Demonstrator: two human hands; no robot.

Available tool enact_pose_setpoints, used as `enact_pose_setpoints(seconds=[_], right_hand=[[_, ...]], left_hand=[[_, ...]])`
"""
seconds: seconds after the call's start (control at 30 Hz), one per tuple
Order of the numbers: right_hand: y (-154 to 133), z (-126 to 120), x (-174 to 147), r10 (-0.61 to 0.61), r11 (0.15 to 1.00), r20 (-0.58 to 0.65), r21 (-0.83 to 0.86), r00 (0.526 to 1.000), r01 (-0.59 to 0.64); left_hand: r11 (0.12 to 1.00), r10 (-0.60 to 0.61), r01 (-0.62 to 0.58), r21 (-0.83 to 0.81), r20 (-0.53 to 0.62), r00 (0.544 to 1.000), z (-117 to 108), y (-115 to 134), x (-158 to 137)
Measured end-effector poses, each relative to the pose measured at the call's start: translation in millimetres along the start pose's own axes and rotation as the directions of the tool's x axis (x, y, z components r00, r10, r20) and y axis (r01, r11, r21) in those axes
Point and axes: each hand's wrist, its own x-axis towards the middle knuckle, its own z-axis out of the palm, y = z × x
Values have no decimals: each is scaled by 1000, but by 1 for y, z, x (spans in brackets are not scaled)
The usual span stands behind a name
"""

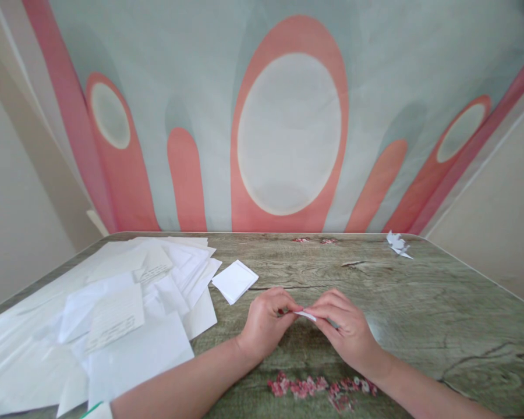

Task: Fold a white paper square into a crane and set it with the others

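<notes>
Between the fingertips of both hands is a small, narrow piece of folded white paper [305,316], held just above the wood-patterned table. My left hand [266,323] pinches its left end between thumb and fingers. From the other side, my right hand [347,327] grips the right end with its fingertips. Much of the paper is covered by the fingers, so its full shape cannot be made out. Beyond my left hand lies a small stack of square white paper [234,281], apart from it.
A spread-out heap of white sheets [152,349], some with writing, covers the table's left side. At the far right corner sits a folded white paper figure [398,244]. Pink flowers [303,387] mark the tabletop [441,308] near me. A patterned backdrop [218,70] rises behind the table.
</notes>
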Motion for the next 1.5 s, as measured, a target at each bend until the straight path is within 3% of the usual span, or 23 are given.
enact_pose_setpoints(seconds=[0.37, 0.6, 0.87, 1.03, 1.3, 1.5], right_hand=[[-7, -3, 0, -43, 998, -30, -48, 999, 42], [-9, -4, -1, -100, 990, 27, -93, 995, 102], [2, -1, 1, -11, 994, -32, -111, 999, 7], [10, -4, -1, -53, 988, 15, -147, 998, 54], [5, -7, 3, -115, 940, 55, -317, 992, 127], [6, -4, 1, -85, 839, 160, -521, 983, 157]], left_hand=[[1000, 5, -5, 1, 30, 1000, 0, 0, 1], [999, -24, 21, 41, 57, 998, 1, 0, 1], [999, 43, -44, -31, -47, 998, -1, 0, 1], [998, 49, -51, -30, -58, 997, -1, -1, 1], [998, -12, 15, 68, -37, 999, -2, -3, 2], [971, 77, -85, 224, 46, 996, -5, 7, -1]])
